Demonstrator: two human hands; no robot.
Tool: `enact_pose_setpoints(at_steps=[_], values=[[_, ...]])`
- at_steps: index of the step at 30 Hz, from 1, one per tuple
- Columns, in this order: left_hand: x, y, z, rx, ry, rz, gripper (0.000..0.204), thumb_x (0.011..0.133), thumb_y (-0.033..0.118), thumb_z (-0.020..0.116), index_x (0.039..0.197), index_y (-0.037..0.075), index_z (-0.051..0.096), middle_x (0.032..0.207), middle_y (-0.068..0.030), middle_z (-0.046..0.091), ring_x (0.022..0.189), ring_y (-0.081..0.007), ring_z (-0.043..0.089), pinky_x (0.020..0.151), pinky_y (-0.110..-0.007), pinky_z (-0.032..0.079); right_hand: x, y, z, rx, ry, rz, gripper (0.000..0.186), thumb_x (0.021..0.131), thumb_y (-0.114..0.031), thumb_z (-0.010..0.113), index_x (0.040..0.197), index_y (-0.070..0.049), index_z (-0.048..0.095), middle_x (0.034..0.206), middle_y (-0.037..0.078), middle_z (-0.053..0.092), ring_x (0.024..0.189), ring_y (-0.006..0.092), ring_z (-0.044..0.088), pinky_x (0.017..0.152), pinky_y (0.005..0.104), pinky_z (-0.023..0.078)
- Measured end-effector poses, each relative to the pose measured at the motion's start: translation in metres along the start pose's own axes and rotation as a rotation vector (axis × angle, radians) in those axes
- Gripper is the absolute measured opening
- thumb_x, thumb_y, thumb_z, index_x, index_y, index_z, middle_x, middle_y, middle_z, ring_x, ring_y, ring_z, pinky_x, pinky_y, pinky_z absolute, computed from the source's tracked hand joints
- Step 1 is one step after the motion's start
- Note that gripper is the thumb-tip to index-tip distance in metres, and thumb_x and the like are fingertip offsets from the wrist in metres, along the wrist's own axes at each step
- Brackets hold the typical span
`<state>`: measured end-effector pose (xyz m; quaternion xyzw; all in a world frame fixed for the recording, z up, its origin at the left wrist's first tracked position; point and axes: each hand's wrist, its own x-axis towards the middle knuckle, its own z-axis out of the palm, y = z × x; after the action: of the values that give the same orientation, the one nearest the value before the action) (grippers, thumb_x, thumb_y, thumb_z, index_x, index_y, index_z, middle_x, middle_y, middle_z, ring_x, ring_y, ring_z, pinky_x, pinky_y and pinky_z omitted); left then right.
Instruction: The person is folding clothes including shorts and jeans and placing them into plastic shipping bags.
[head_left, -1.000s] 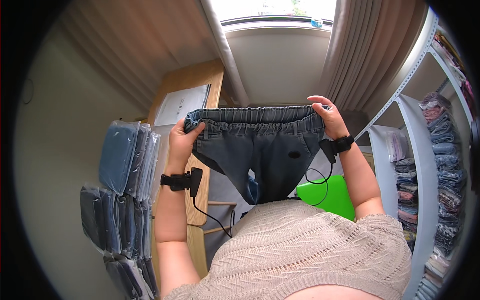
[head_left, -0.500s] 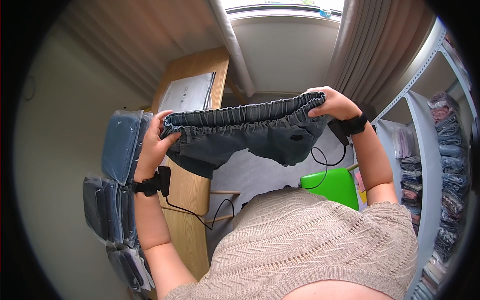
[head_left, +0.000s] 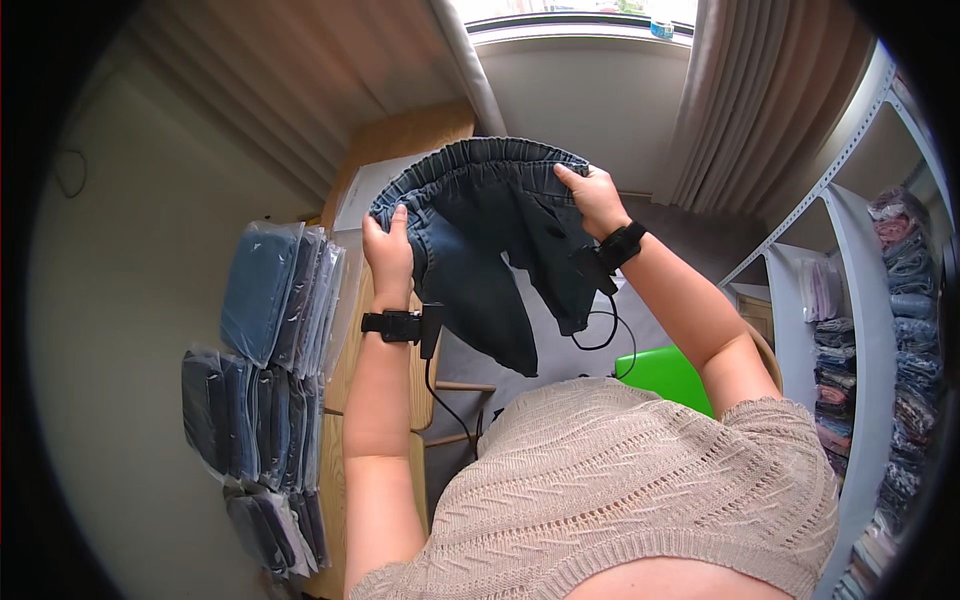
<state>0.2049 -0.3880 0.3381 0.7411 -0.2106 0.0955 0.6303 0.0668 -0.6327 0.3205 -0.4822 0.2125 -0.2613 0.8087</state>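
Near the tabletop point(head_left: 420, 123) and beyond the sweater point(head_left: 600, 460), the jeans point(head_left: 465, 270) are hanging in midair, their waistband point(head_left: 490, 151) arching upward, while the left hand point(head_left: 390, 250) and right hand point(head_left: 597, 200) (each grip closed on denim) are holding opposite ends.

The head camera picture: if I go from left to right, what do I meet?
Piled dark and blue folded clothes in clear plastic bags → left hand → dark blue denim elastic-waist pants → right hand → bright green seat → pale grey metal shelf unit.
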Motion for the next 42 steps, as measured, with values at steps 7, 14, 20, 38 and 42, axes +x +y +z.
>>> enact_pose_setpoints(at_steps=[7,14,20,38,42], values=[[-0.057,0.055,0.074,0.064,-0.199,0.188,0.027,0.085,0.012,0.062,0.103,-0.002,0.047,0.087,-0.0100,0.058,0.077,-0.0164,0.056,0.072,-0.030,0.046,-0.062,0.005,0.070,0.063,-0.219,0.012,0.019,0.093,-0.013,0.048,0.098,0.003,0.058,0.091,0.005,0.063,0.079,0.0107,0.059,0.071,0.0255,0.048],[-0.071,0.059,0.070,0.003,-0.293,0.108,0.029,0.082,0.006,0.061,0.107,-0.001,0.048,0.092,-0.0090,0.059,0.080,-0.0159,0.057,0.073,-0.028,0.047,-0.068,0.007,0.056,0.181,-0.329,0.094,0.021,0.096,-0.014,0.042,0.100,0.001,0.055,0.091,0.006,0.061,0.079,0.0110,0.056,0.073,0.0264,0.047],[-0.080,0.068,0.068,0.037,-0.273,0.133,0.029,0.083,0.006,0.058,0.109,-0.004,0.050,0.098,-0.0154,0.058,0.087,-0.0231,0.058,0.076,-0.032,0.047,-0.070,0.003,0.059,0.184,-0.404,0.087,0.022,0.097,-0.018,0.041,0.099,-0.001,0.055,0.089,0.005,0.061,0.080,0.0110,0.057,0.073,0.0267,0.047],[-0.046,0.091,-0.018,0.664,-0.676,0.693,0.065,0.059,0.018,0.081,0.117,0.007,0.054,0.117,-0.0125,0.052,0.104,-0.0286,0.053,0.093,-0.038,0.039,-0.076,0.017,0.043,-0.284,-0.799,-0.066,0.037,0.083,0.002,0.056,0.120,0.001,0.050,0.105,0.002,0.058,0.095,0.0076,0.054,0.088,0.0222,0.044],[-0.038,0.078,-0.009,0.663,-0.770,0.489,0.043,0.062,0.021,0.079,0.098,0.006,0.062,0.085,-0.0100,0.065,0.083,-0.0318,0.061,0.077,-0.039,0.046,-0.075,0.013,0.045,-0.307,-0.822,-0.194,0.038,0.080,0.006,0.055,0.117,0.000,0.052,0.102,0.003,0.060,0.095,0.0088,0.054,0.087,0.0235,0.043]])
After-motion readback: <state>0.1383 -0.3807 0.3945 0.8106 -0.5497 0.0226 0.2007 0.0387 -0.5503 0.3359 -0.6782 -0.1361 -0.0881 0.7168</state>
